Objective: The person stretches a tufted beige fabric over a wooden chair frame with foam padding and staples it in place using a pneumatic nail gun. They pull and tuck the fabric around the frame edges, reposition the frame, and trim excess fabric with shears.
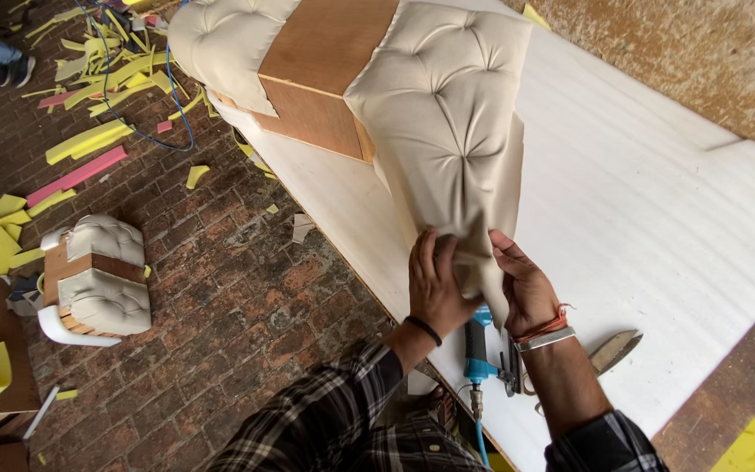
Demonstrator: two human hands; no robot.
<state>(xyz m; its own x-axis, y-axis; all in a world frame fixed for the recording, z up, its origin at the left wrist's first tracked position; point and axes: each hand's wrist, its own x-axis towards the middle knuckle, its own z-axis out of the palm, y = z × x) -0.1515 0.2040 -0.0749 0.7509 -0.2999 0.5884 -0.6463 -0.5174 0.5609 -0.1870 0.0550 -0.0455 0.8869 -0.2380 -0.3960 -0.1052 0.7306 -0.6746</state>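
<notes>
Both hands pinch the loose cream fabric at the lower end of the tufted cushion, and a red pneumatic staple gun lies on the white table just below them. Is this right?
Not quite: the pneumatic staple gun is blue, not red, as the head view shows. The rest holds: left hand and right hand pinch the cream fabric of the tufted cushion over the white table.

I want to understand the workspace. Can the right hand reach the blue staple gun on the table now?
Probably yes. The blue staple gun lies uncovered between both wrists, but the right hand and left hand both grip the cream fabric.
</notes>
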